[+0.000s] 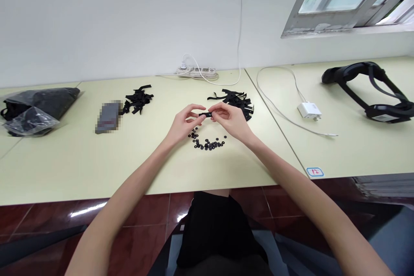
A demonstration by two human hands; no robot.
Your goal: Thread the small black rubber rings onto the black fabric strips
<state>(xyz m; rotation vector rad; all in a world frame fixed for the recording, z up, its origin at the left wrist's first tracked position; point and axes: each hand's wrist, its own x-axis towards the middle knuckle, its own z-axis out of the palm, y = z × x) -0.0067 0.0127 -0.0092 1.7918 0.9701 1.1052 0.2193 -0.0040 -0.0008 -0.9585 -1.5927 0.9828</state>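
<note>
Short, narrow black fabric-like strip [204,115] sits between both hands over the pale yellow-green tabletop [97,164]. Left hand [185,123] pinches one end, right hand [232,121] the other. Advisable: keep it flat, thumbs steady, fingers clear of small round black discs [210,145].

Just a red "12" on the blue-edged label [315,172] on the table [359,148]; white charger [308,110] print's too tiny.
</note>
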